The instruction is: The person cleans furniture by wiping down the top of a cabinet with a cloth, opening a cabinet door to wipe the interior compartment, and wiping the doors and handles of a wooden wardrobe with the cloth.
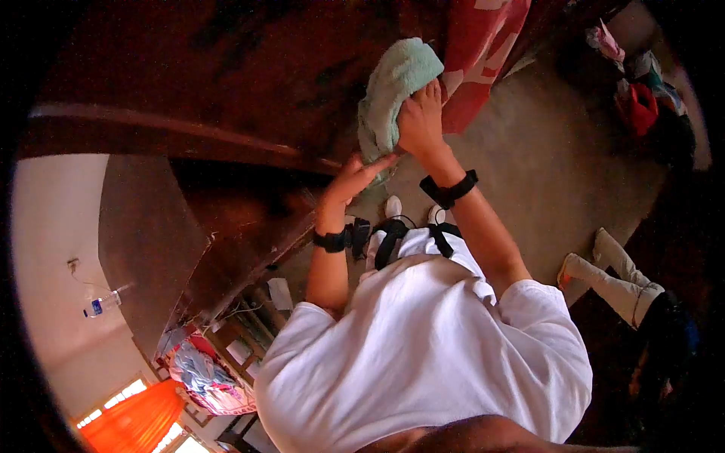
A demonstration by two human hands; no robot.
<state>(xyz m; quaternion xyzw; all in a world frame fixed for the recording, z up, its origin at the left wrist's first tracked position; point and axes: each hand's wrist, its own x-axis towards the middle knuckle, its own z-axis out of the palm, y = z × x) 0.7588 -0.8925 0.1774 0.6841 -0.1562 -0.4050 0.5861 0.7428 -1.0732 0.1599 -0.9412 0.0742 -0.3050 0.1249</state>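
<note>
A pale green towel [396, 87], folded into a thick bundle, is up in front of a dark brown wooden surface [226, 68]. My right hand [423, 121] is closed on the towel's right side. Lower down, my left hand [356, 181] has its fingers stretched out towards the towel's lower end, where they touch or nearly touch it; the thumb side is partly hidden. Each wrist wears a black band.
A red and white cloth [479, 68] hangs right of the towel. Another person in light trousers [612, 283] is at the right. Clothes [642, 106] lie at the upper right. Lower left are a cloth pile [200, 370] and an orange curtain [136, 419].
</note>
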